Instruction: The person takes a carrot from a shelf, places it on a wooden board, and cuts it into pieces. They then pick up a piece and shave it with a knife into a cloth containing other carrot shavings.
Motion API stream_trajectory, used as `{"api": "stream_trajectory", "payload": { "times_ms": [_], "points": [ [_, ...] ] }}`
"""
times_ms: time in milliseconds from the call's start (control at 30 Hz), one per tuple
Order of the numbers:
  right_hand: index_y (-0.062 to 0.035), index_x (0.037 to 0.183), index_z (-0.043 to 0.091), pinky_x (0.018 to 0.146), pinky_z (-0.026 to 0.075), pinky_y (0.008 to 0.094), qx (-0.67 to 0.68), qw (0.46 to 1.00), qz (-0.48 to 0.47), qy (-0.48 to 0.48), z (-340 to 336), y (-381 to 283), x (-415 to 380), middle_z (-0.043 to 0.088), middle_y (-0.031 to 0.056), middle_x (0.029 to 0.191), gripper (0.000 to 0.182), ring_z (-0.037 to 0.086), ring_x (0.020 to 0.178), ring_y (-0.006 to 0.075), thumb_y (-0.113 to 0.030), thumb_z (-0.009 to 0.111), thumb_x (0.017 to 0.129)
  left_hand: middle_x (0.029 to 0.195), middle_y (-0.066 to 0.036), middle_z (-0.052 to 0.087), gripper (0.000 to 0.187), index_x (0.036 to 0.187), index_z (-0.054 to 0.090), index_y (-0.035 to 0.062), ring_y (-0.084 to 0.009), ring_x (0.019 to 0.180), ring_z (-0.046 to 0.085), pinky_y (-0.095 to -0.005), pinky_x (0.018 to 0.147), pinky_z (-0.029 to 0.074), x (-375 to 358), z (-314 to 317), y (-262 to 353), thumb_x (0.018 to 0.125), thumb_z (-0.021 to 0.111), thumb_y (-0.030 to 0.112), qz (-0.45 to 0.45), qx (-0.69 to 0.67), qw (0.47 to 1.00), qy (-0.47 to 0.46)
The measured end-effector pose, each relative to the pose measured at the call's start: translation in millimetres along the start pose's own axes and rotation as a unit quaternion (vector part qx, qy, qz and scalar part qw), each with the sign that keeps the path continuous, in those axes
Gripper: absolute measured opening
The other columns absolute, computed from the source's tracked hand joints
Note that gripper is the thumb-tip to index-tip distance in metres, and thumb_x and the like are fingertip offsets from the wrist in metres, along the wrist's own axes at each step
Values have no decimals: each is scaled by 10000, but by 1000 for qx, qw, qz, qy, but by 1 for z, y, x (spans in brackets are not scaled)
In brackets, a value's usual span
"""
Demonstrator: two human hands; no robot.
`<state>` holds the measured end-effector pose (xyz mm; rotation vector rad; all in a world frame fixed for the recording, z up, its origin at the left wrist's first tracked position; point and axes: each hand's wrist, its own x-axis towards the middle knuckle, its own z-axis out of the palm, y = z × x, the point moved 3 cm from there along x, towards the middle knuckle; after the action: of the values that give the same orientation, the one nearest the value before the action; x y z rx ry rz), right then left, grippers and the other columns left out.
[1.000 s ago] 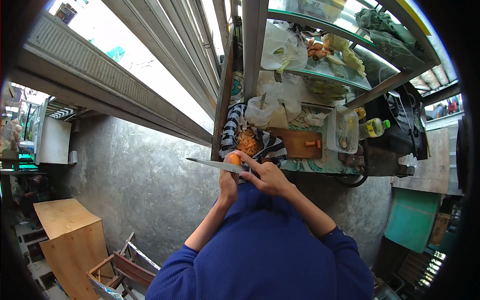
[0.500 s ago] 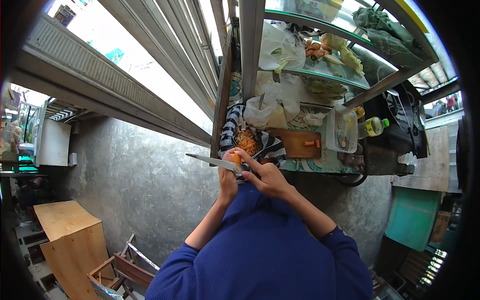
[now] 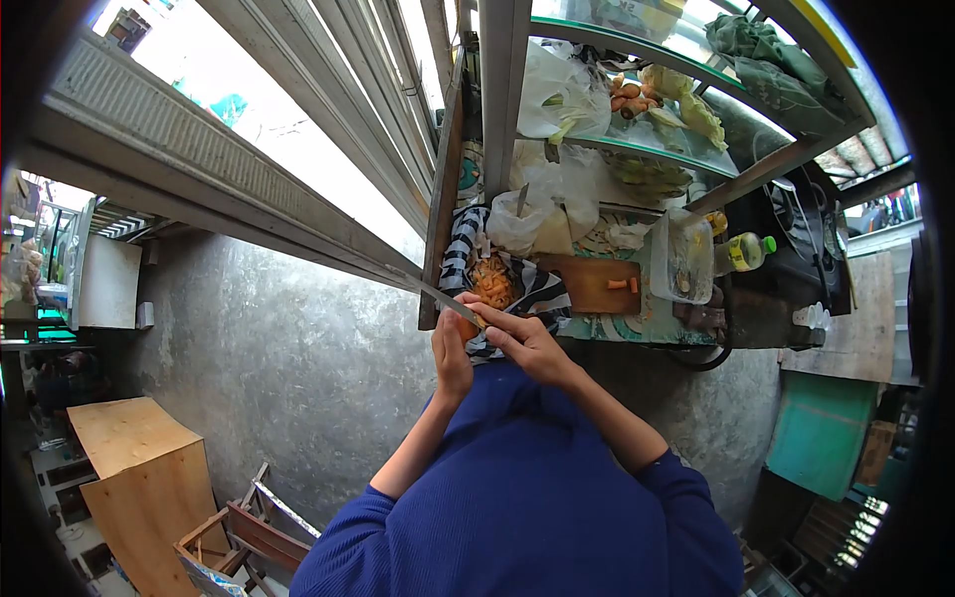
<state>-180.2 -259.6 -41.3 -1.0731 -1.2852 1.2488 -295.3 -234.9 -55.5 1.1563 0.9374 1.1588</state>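
My left hand (image 3: 454,360) is wrapped around a carrot (image 3: 466,328), of which a short orange part shows below the blade. My right hand (image 3: 532,350) grips a knife (image 3: 446,299) whose blade points up and left across the carrot; its handle is mostly covered by the fingers. Just beyond both hands, cut orange carrot bits (image 3: 492,283) lie heaped in a black-and-white striped bag (image 3: 542,289). To the right, a wooden cutting board (image 3: 587,287) bears small carrot pieces (image 3: 623,286).
On the counter (image 3: 607,326) stand a clear plastic container (image 3: 682,261) and a green-capped bottle (image 3: 746,253). White plastic bags (image 3: 522,221) sit behind the board. Glass shelves (image 3: 647,149) with vegetables rise above. A wooden chair (image 3: 249,537) is on the floor at lower left.
The knife has turned: its blade, which pointed left with its flat side showing, now slants up and left, seen more edge-on. Both hands stay near the same place.
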Motion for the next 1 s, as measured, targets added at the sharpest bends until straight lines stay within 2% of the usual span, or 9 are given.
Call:
{"api": "stream_trajectory", "payload": {
  "times_ms": [233,433,500,633,667,733,767,833,1000],
  "points": [
    [-183,1300,399,603,431,271,-161,979,103,-75,-6,-15,-2,582,101,653,456,548,560,161,-291,492,868,944,-33,528,378,1066,496,7,-80,799,475,-184,678,373,2,-2,4,946,250,267,25,73,997,-9],
    [-170,1269,444,601,432,261,-107,990,90,-31,-1,-6,-3,599,113,678,414,557,571,143,-225,509,864,1020,-70,512,353,1085,470,-22,-110,880,506,-238,758,424,-1,-3,0,944,259,223,-16,25,999,-18],
    [-71,1249,457,591,413,245,-88,993,73,-6,-1,-4,-2,602,63,761,396,471,593,85,-167,508,869,1027,-71,510,353,1090,469,-15,-110,891,506,-244,777,420,-1,-3,-1,945,261,230,-14,22,1000,-18],
    [-62,1249,460,544,400,226,-31,999,14,6,-1,3,1,561,5,699,384,446,561,64,-166,494,881,1025,-69,507,363,1103,469,10,-107,895,506,-254,798,411,0,-4,-2,945,280,277,-39,-13,999,-7],
    [-71,1255,457,510,372,208,37,996,79,-19,-2,3,0,508,-17,660,381,409,536,49,-175,483,889,1025,-69,507,363,1103,469,10,-107,895,506,-254,798,411,0,-5,-2,945,280,277,-38,-12,999,-5],
    [-79,1260,454,477,344,190,106,983,144,-49,-5,2,-1,454,-40,621,378,371,510,35,-184,472,897,894,-36,500,371,1087,470,47,-101,785,484,-266,744,401,-4,-6,-16,942,293,339,-212,-207,954,42],
    [-90,1259,457,538,375,202,119,976,172,-53,-7,3,-3,517,-27,719,378,415,570,45,-197,472,898,894,-36,500,371,1087,470,47,-101,785,484,-266,744,401,-5,-12,-22,942,293,339,-211,-208,954,44],
    [-100,1259,461,600,407,214,132,969,201,-59,-11,5,-6,580,-14,817,377,459,629,55,-209,472,898,766,3,458,346,1027,493,103,-109,733,448,-266,697,380,-5,-10,-23,933,301,375,-272,-403,870,-84],
    [-79,1270,436,571,396,222,32,986,165,-1,-18,4,-6,501,-23,657,412,431,583,69,-240,475,892,683,28,430,350,954,512,144,-93,691,432,-264,681,372,-6,-4,-12,916,329,440,-358,-401,843,-17]
  ]
}}
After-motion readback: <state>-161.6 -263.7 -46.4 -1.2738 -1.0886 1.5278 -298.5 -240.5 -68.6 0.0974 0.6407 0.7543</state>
